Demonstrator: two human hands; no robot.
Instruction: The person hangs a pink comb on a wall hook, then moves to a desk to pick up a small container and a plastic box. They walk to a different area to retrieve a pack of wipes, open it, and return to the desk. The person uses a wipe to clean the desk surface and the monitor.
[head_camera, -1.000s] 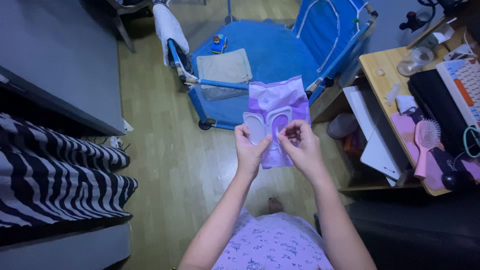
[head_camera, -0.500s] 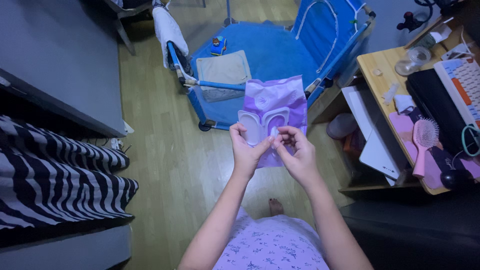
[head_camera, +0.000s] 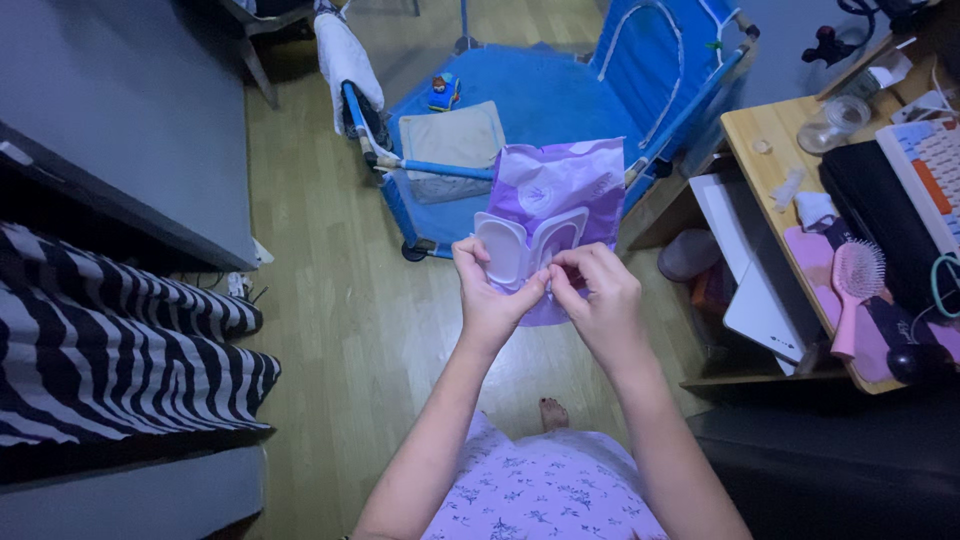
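A person stands and holds a purple wipes pack up in the middle of the frame, over the wood floor. The white flip lid on the pack is already open — it hangs out to the left. The left hand grips the pack near that lid. The right hand pinches at the opening with its fingertips. It looks like the pack is open but no wipe is out yet, so pulling one out is what is left. I cannot tell if a bit of wipe is already between the fingers; it is too small to see.

Above the pack, at the top middle, is a blue playpen. Inside it lie a folded grey cloth and a little toy — nothing else shows in there. A white cloth hangs over its left corner.

At the right edge is a wooden desk. A pink hairbrush lies on it, and a clear glass jar sits near the top right. I cannot tell what is in the jar.

At the left is a zebra-striped blanket.
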